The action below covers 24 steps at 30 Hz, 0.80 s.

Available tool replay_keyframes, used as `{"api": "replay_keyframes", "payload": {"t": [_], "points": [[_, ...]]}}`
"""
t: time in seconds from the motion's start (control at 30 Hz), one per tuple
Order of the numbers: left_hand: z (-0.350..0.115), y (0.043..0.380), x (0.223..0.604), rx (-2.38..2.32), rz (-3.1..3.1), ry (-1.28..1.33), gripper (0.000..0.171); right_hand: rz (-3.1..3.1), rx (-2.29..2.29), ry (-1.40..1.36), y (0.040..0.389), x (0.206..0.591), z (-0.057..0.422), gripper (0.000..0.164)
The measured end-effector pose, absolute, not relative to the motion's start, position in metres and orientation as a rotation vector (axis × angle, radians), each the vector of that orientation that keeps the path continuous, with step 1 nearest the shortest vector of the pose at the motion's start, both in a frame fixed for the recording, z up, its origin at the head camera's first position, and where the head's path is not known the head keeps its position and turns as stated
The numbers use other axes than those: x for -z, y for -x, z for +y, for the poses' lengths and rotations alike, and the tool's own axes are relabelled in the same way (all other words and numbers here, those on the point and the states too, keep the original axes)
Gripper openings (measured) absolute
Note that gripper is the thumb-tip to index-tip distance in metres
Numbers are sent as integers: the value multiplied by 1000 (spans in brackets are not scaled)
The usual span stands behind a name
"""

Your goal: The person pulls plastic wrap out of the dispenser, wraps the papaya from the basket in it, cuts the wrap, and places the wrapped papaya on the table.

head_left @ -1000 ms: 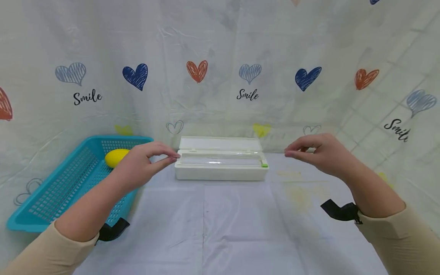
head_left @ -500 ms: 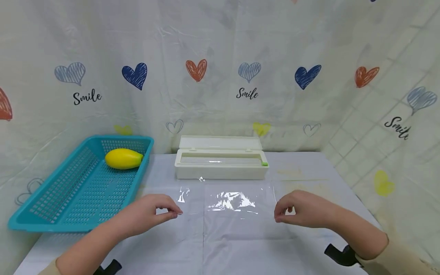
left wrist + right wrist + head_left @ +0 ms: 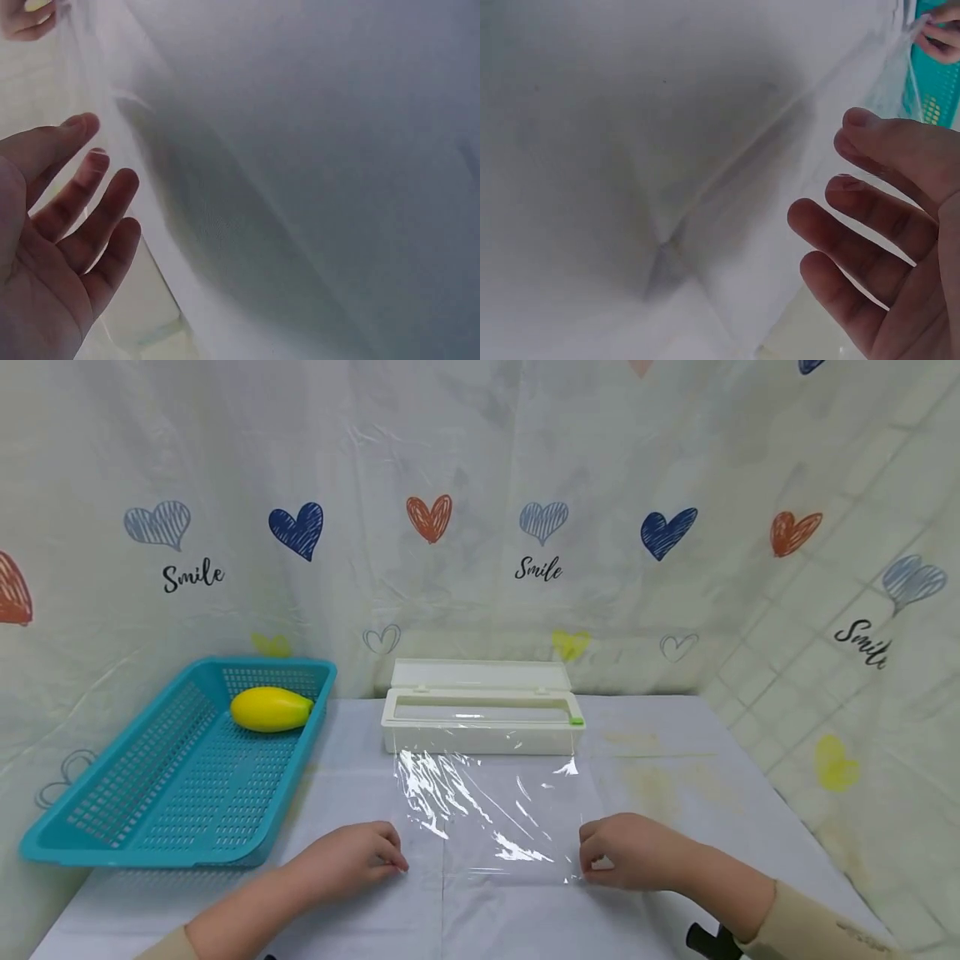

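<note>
A sheet of clear cling film [image 3: 480, 814] stretches from the white cling film dispenser box [image 3: 483, 739] toward the front of the table, its glossy folds catching the light. My left hand [image 3: 352, 862] pinches its near left corner between thumb and forefinger. At the opposite corner, my right hand [image 3: 637, 853] pinches the film the same way. In the left wrist view, the other fingers of the left hand [image 3: 64, 232] are spread loosely below the pinch. The right hand [image 3: 889, 225] shows similarly loose lower fingers in its own wrist view. The dispenser's lid [image 3: 480, 675] stands raised at the back.
A turquoise plastic basket [image 3: 187, 852] stands on the left of the white-covered table [image 3: 525, 927], with a yellow papaya-like fruit [image 3: 270, 709] in it. A green tab [image 3: 576, 722] sits at the dispenser's right end. Behind hangs a heart-patterned sheet [image 3: 465, 602].
Both hands have moved from beside the dispenser toward the front of the table, drawing the cling film out into a longer sheet. The dispenser and basket have stayed in place.
</note>
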<state>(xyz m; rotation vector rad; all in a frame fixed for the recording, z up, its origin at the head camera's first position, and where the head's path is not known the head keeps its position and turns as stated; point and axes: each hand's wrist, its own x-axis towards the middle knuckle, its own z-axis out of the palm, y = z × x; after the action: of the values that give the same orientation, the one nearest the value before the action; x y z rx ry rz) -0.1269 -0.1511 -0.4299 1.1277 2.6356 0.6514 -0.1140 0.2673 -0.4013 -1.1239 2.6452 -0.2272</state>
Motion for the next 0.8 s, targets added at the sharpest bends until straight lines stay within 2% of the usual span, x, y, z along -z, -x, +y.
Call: {"api": "replay_keyframes", "payload": {"t": [0.33,0.53,0.63,0.73,0.8], "points": [[-146,127,438,-542,2643,-1096,6,2657,130,1289,110,421,266,10],[-144,128,438,-571,2644,-965,7,2687,257,1202,108,425,269,28],[-143,128,436,-540,2672,-1025,5,2690,285,1122,108,424,266,20],[-141,127,435,-494,2701,-1069,6,2703,260,1100,108,424,264,3],[-140,128,435,-467,2716,-1056,6,2730,242,1075,107,425,263,13]]}}
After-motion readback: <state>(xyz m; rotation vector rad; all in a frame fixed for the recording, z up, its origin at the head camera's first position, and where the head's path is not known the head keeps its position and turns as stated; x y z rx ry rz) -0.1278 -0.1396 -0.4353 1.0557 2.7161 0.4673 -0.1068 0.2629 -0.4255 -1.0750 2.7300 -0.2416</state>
